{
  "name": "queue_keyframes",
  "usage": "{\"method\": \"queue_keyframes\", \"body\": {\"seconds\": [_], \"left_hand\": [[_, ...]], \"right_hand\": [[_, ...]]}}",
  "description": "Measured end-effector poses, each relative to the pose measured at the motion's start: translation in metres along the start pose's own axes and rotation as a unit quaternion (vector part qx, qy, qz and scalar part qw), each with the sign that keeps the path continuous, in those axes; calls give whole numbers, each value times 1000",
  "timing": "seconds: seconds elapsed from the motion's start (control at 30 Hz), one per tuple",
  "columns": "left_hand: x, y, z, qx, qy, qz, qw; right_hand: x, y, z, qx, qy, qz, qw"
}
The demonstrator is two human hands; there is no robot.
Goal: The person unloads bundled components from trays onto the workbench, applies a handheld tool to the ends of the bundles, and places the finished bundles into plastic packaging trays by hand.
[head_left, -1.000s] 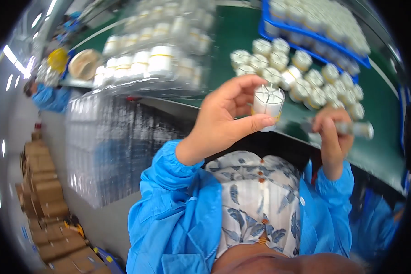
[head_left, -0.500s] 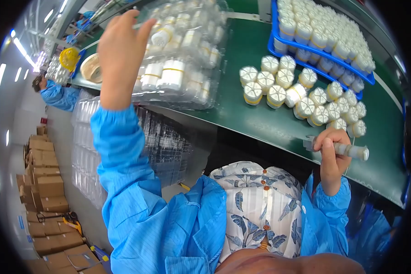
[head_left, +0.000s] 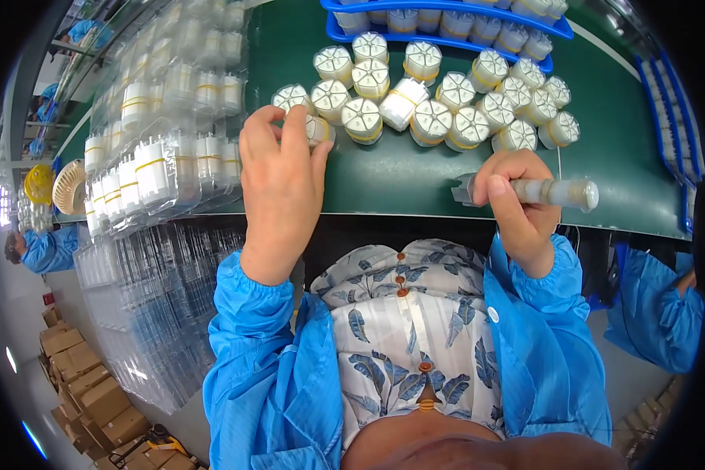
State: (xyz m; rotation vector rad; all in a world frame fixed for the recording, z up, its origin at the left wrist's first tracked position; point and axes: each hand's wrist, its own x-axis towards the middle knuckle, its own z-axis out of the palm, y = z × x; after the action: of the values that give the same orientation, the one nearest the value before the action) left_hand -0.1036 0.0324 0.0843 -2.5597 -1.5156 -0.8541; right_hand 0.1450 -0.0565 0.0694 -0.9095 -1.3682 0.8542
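Note:
My left hand (head_left: 283, 168) is at the left end of a group of white round bundles, its thumb and fingers spread about a bundle (head_left: 317, 130). Whether it touches that bundle is hard to see. Each bundle has wedge-shaped segments on top and a yellow band around its side. One bundle (head_left: 404, 103) lies tilted among the upright ones. Near the table's front edge my right hand (head_left: 517, 200) is closed around a tube-like tool (head_left: 560, 193), translucent and grey-white. A flat grey piece shows at the tool's left end, and a rounded tip at its right.
Clear plastic trays (head_left: 160, 168) filled with banded white parts stand at the left of the green table (head_left: 392, 184). Blue trays (head_left: 446, 39) of more bundles are at the back, with others at the far right. Empty clear trays (head_left: 145, 305) are stacked below the table's left side.
My left hand has come from above the clear trays to the loose bundles on its right. The view has turned toward the right. My right hand still grips the tube-like tool.

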Motion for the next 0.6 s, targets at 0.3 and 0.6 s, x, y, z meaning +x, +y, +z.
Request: {"method": "queue_keyframes", "body": {"seconds": [0.3, 0.6], "left_hand": [[-16, 33, 6, -251, 46, 54, 965], [-6, 62, 59, -323, -3, 110, 940]], "right_hand": [[12, -2, -8, -27, 35, -49, 998], [22, 10, -3, -77, 76, -52, 993]]}}
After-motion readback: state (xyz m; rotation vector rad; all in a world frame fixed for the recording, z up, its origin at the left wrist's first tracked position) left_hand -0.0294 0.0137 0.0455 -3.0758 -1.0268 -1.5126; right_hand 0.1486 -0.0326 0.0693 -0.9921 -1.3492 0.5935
